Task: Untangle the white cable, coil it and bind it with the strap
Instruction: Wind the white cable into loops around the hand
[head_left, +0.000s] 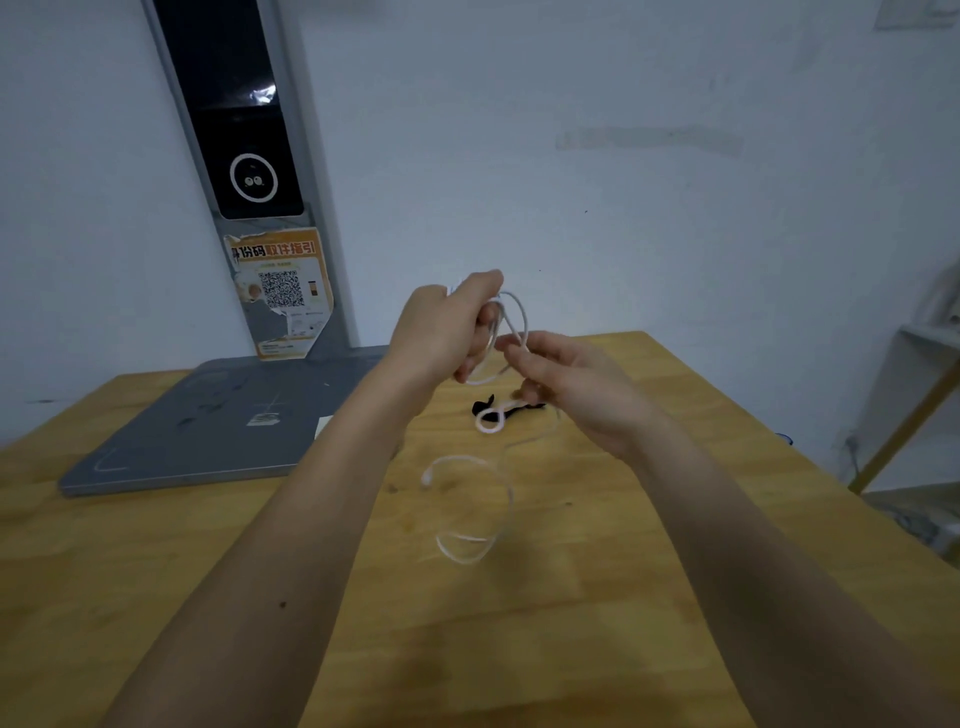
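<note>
Both forearms are bare to the frame's edge, the left hand (441, 327) and right hand (576, 384) ungloved, without rings.

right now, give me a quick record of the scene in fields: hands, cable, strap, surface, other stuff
left hand: left hand raised, grips loops of the cable
right hand: right hand pinches the cable beside the left
cable: white cable, part looped in the hands, the rest trailing loose to the table
strap: black strap lying on the table under the hands, not on the cable
surface: wooden table
other: grey slab at the left
</note>
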